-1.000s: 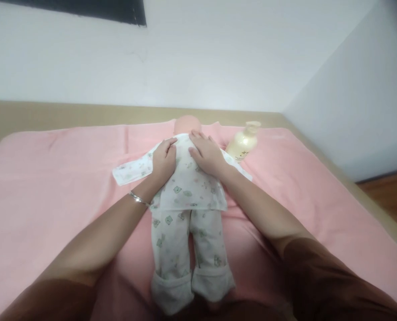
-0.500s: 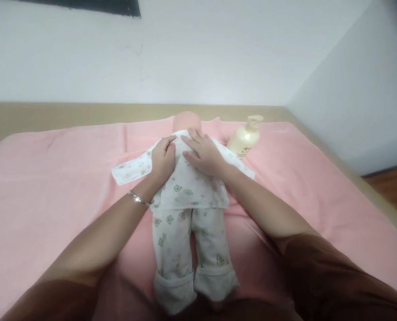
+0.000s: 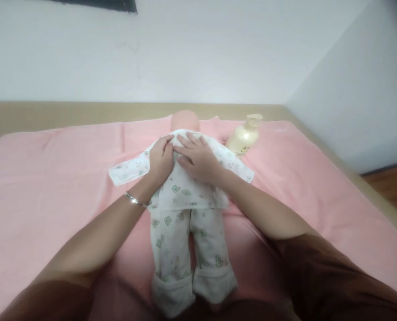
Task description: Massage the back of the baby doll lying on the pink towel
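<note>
A baby doll [image 3: 185, 119] in a white patterned long-sleeved top [image 3: 181, 191] and matching trousers [image 3: 171, 240] with turned-up cuffs lies stretched out, its bald head away from me. No face shows. My left hand [image 3: 161, 156] is curled against the left side of its upper body, thumb on top, partly hiding the fingers. Flat across the upper body lies my right hand [image 3: 200, 158], fingers spread a little and touching the cloth. The doll's sleeves stick out to both sides, beyond my hands.
A pale yellow pump bottle [image 3: 243, 138] leans beside the doll's right sleeve. Under everything spreads a pink blanket [image 3: 51, 178] on a tan surface [image 3: 67, 111]. White walls [image 3: 218, 53] rise behind and at the right.
My right hand has slid slightly left across the doll's upper body, closer to my left hand. The left hand keeps its place on the doll's side; the view shifts slightly.
</note>
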### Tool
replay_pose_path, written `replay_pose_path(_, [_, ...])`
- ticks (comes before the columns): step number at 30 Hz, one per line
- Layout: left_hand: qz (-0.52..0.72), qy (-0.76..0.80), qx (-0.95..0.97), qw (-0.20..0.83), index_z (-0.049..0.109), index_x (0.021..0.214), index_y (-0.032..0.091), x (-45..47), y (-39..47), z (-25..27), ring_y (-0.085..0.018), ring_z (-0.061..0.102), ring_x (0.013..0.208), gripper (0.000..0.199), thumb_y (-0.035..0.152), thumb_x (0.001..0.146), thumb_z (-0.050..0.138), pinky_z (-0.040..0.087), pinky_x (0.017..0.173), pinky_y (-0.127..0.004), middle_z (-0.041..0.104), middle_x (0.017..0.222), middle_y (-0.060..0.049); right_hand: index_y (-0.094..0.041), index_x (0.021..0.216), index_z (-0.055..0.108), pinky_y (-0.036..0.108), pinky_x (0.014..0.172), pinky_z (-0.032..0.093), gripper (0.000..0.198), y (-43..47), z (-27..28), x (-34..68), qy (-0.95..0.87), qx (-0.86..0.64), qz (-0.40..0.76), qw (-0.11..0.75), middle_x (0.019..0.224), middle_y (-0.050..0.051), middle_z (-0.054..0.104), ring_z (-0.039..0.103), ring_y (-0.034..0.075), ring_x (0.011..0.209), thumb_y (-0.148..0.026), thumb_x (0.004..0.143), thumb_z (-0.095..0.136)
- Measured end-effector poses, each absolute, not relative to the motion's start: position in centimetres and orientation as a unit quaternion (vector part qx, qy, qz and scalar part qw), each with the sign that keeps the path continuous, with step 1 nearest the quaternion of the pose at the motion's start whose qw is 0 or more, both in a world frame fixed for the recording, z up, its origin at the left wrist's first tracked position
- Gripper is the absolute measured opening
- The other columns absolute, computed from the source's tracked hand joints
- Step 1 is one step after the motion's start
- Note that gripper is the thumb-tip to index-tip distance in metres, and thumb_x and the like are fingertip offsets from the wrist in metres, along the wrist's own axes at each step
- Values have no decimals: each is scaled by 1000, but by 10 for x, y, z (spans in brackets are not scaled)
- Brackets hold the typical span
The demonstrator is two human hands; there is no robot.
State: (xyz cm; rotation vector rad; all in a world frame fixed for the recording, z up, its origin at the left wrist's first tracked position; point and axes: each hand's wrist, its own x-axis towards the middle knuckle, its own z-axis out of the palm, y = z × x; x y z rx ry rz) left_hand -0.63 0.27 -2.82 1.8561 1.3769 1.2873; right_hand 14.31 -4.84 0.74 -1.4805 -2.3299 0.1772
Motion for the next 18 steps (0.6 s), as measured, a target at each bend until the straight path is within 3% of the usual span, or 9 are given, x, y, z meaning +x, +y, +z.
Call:
replay_pose_path(6, [344, 514, 775, 130, 52, 142, 7, 13, -29, -17, -37, 31, 153, 53, 23, 93, 37, 18, 128, -62, 43, 158, -20, -8, 154, 40, 63, 125, 17, 60, -13, 0, 169, -746, -624, 90, 216, 161, 18, 37, 31, 36, 152, -37, 102, 35])
replay_pose_path(9, [351, 481, 793, 125, 48, 145, 9, 19, -41, -17, -35, 20, 157, 56, 19, 91, 39, 16, 129, -61, 34, 163, -17, -3, 147, 47, 61, 124, 22, 57, -20, 2, 166, -739, -637, 64, 209, 150, 22, 51, 43, 36, 144, -37, 104, 30])
replay_pose_path(13, [368, 505, 759, 181, 55, 139, 11, 10, -18, -24, -33, 31, 153, 54, 20, 88, 40, 22, 129, -57, 44, 158, -15, 7, 148, 43, 55, 123, 28, 58, -52, 5, 144, -775, -606, -11, 181, 152, 30, 44, 40, 40, 145, -28, 103, 31])
replay_pose_path(18, [375, 552, 712, 219, 62, 128, 13, -4, 13, -25, -31, 53, 135, 48, 27, 91, 37, 37, 124, -51, 62, 138, -15, -1, 151, 45, 52, 128, 22, 56, -75, 7, 126, -826, -534, -17, 177, 160, 19, 39, 28, 37, 153, -27, 102, 33])
